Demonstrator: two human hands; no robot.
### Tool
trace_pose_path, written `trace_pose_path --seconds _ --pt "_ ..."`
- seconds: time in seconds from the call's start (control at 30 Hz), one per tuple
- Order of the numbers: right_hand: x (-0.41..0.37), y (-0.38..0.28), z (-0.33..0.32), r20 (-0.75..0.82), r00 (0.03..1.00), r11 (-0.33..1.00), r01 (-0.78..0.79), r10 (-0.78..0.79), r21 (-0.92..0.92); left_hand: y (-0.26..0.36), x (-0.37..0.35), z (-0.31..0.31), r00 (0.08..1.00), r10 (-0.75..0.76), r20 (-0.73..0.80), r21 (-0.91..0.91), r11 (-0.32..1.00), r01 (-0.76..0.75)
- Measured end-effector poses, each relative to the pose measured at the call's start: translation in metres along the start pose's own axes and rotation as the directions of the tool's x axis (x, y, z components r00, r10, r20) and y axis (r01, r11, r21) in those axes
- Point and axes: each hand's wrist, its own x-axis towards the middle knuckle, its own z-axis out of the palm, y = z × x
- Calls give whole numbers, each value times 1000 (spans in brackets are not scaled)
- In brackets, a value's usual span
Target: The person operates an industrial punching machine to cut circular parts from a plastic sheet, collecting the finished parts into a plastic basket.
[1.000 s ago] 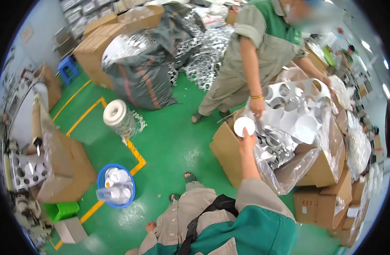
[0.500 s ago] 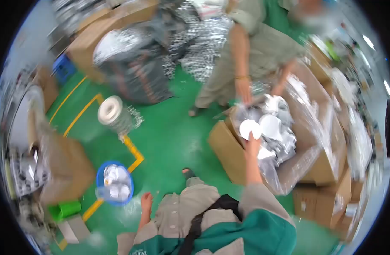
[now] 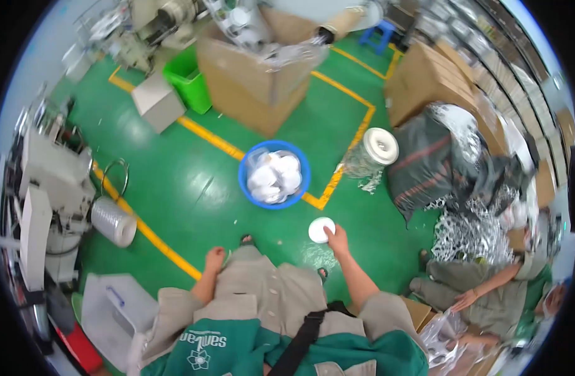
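Right hand (image 3: 337,240) is stretching forward and low over the green floor (image 3: 193,188), its fingers closing on the near edge of a white disc (image 3: 321,230), which is showing its round flat face to the camera. Left hand (image 3: 215,257) is hanging by the person's left knee, against the beige trouser leg, and whether it is open or closed cannot be told. The disc is hovering above the floor, near a blue basket (image 3: 242,182) but apart from it; the basket is standing ahead and slightly to the left, holding a clear bag of more white discs (image 3: 275,175). A yellow floor line (image 3: 347,150) is running past the basket's far side. Just beyond that line, a silver foil roll (image 3: 378,145) with a white end is lying beside a dark sack (image 3: 428,166). Punched silver sheet scrap (image 3: 469,235) is spilling at the right. Farther off, a cardboard box (image 3: 256,88) is standing next to a green bin (image 3: 187,78). At the left, a roll of clear film (image 3: 114,220) is lying by a grey machine (image 3: 49,182). In the lower right corner, another person in beige and green is crouching, one co-worker hand (image 3: 466,301) resting near crumpled plastic
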Motion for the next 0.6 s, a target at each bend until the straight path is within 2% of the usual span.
trace_pose_path --seconds 0.03,0.07,0.1,0.13,0.17,0.23,0.27,0.3,0.33,0.37,0.4,0.43,0.47,0.5,0.53,0.57,0.6 --pt "17 -11 26 0 999 996 51 -51 -73 -28 8 -32 992 -79 -96 -86 994 71" --pt "42 -30 56 -9 993 985 119 -121 -126 -52 3 -60 945 -238 -225 -208 959 192" --pt "62 -55 80 -23 984 960 166 -175 -224 -61 -7 -96 907 -381 -178 -332 891 310" --pt "74 -76 101 -37 974 925 201 -225 -321 -127 3 -115 885 -385 -262 -188 920 345" --pt "93 -80 129 -107 969 937 184 -224 -298 -142 -12 -141 861 -399 -315 -172 916 362" --pt "129 -92 173 -118 985 912 67 -124 -404 -172 -34 -179 800 -504 -325 -187 864 468" --pt "155 -96 193 -133 988 890 14 -84 -456 -182 -38 -194 774 -578 -259 -221 815 535" --pt "178 -91 212 -126 990 885 -6 -59 -466 -233 -35 -200 761 -605 -233 -223 795 564" --pt "199 -81 232 -121 992 880 -33 -28 -474 -204 -36 -207 701 -696 -154 -293 710 641" --pt "215 -74 248 -77 997 908 -61 33 -414 -205 -31 -206 785 -591 -187 -99 806 583" --pt "223 -66 262 -93 995 916 -54 18 -398 -209 -21 -209 796 -593 -121 -4 802 597" --pt "228 -59 276 -115 993 923 -44 0 -383 -213 -7 -199 718 -681 -143 -123 732 670" --pt "237 -50 286 -142 990 929 -30 -24 -368 -145 13 -205 812 -581 -58 327 757 566" --pt "255 -20 298 -77 997 879 -58 24 -474 -166 34 -202 846 -534 8 554 706 440" --pt "263 6 302 65 998 790 53 -18 -611 -148 64 -205 902 -427 61 383 845 374" --pt "273 15 307 203 979 680 169 -30 -714 -123 98 -222 932 -338 132 341 898 277" --pt "277 -1 306 180 983 750 90 39 -655 -103 132 -239 949 -243 202 287 941 180"
